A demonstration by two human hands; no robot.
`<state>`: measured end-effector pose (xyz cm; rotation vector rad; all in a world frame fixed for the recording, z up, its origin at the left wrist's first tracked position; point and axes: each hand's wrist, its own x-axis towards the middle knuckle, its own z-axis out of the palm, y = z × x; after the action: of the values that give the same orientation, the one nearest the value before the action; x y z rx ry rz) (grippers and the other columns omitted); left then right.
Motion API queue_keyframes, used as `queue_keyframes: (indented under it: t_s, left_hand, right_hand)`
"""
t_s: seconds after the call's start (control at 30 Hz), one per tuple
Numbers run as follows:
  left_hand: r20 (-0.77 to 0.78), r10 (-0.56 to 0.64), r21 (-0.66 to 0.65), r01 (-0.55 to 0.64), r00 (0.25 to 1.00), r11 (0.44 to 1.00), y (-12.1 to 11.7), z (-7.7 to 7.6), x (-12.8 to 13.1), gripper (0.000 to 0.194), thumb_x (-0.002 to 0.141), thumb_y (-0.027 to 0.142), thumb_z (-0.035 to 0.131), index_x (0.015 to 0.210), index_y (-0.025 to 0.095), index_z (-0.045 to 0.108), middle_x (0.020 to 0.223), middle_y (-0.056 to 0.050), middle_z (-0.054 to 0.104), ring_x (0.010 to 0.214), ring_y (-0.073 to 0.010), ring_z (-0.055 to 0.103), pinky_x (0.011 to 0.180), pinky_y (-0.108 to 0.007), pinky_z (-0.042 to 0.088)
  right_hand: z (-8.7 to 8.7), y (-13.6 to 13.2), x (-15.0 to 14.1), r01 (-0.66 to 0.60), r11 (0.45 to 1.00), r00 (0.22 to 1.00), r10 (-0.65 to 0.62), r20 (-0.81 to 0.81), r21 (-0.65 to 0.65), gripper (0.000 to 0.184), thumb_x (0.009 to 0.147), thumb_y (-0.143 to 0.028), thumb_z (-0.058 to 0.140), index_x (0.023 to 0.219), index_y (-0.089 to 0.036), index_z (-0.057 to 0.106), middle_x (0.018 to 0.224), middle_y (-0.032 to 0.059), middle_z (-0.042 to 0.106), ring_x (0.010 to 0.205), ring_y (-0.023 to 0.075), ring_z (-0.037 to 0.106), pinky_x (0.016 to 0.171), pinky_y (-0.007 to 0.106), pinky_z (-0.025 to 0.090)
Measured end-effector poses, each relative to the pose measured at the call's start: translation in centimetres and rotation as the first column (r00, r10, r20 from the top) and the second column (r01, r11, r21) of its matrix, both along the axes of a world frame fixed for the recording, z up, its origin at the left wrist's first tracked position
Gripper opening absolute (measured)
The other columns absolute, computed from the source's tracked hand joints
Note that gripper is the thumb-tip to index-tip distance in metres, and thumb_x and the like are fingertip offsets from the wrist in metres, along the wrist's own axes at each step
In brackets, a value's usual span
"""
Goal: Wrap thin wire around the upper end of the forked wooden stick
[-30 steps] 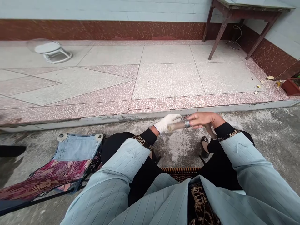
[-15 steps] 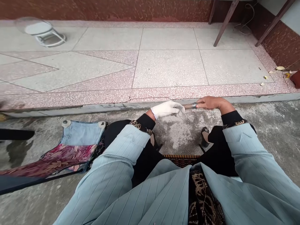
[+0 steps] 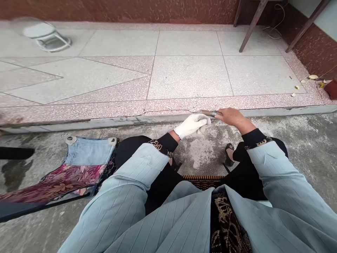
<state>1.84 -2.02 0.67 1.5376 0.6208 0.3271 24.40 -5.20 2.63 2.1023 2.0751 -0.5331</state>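
My left hand (image 3: 191, 125) wears a white knit glove. Its fingers are curled inward, and whatever they may hold is hidden. Bare and closed, my right hand (image 3: 231, 116) grips a short wire-bound tool (image 3: 209, 112). A band of silvery wire is wound round this tool close to my fingers, and its flat brownish-grey end points left, just over the gloved fingertips. I cannot tell whether that end touches the glove. Both hands are above the ground, near the edge of the raised step.
Beyond my hands runs a tiled step (image 3: 189, 77). A white stool (image 3: 50, 37) stands on it at far left, wooden legs (image 3: 254, 24) at back right. A folding chair with denim and floral fabric (image 3: 88, 151) is beside my left leg. Pale peels (image 3: 313, 77) lie far right.
My right hand has shifted a little left with the tool, whose end now lies above the gloved fingers rather than meeting them end-on. My left hand has turned slightly upward.
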Motion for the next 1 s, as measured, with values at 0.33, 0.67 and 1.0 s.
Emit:
queue_keyframes:
  t_s: [0.33,0.67,1.0]
  left_hand:
    - [-0.034,0.205,0.217,-0.193,0.978,0.957,-1.4,0.3,0.7,0.024,0.093,0.027,0.047,0.094,0.013,0.067,0.052,0.005,0.05,0.049,-0.0077,0.046,0.054,-0.019,0.037]
    - [-0.101,0.107,0.133,-0.093,0.989,0.987,-0.2,-1.4,0.2,0.022,0.093,0.027,0.046,0.095,0.015,0.064,0.057,0.003,0.056,0.049,-0.0087,0.048,0.05,-0.019,0.035]
    - [-0.158,-0.1,0.111,0.119,0.982,0.987,-0.6,-1.5,-0.3,0.024,0.097,0.03,0.042,0.097,0.017,0.062,0.063,0.002,0.058,0.05,-0.0086,0.05,0.05,-0.017,0.041]
  right_hand:
    - [-0.7,1.1,1.0,0.163,0.987,0.939,-0.156,-0.307,-0.003,0.041,0.098,-0.053,0.049,0.101,-0.016,0.066,0.087,0.0114,0.067,0.074,0.0201,0.06,0.064,0.03,0.041]
    - [-1.6,0.8,2.1,0.211,0.891,0.458,-0.453,-0.765,-0.402,0.04,0.093,-0.056,0.058,0.098,-0.016,0.06,0.062,-0.0017,0.046,0.047,0.0087,0.038,0.044,0.024,0.032]
    - [-0.1,0.8,1.7,0.161,0.874,0.162,-0.481,-0.862,-0.458,0.047,0.088,-0.064,0.062,0.094,-0.018,0.052,0.06,-0.0045,0.043,0.045,0.0069,0.033,0.042,0.022,0.029]
